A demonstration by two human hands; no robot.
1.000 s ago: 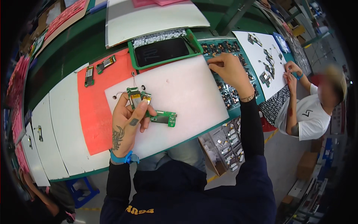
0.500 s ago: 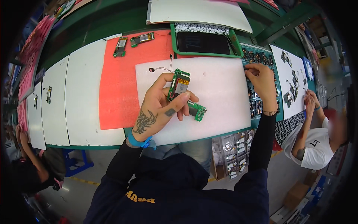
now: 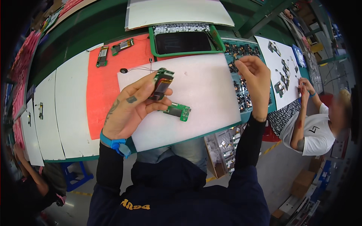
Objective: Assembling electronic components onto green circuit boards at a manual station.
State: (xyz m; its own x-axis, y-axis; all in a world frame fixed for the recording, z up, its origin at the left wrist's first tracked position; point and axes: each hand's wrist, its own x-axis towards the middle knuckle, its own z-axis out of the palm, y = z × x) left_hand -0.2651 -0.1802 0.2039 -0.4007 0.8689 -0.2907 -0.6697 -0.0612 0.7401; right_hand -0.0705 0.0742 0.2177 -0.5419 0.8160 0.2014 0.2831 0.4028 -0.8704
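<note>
Our left hand (image 3: 132,101) grasps a green board with a silver battery (image 3: 162,86), held tilted above the near-left part of a white foam sheet (image 3: 211,90); thin wires trail from it leftward to a small black disc (image 3: 123,70). Our right hand (image 3: 255,73) is farther right, thumb and forefinger pinched on a small dark part (image 3: 236,58), above rows of dark components (image 3: 241,93) on the bench (image 3: 244,117). Just beside our left fingers, a loose green board (image 3: 181,112) lies flat on the foam.

To the left we see a red sheet (image 3: 102,101), with two battery-fitted boards (image 3: 102,56) near each other at its far end. Beyond the foam stands a green bin (image 3: 219,40) bearing a dark flat-screened device (image 3: 183,42). Well to the right, a co-worker's hands (image 3: 306,89) meet at the edge of a white sheet (image 3: 264,52) scattered with more boards.
</note>
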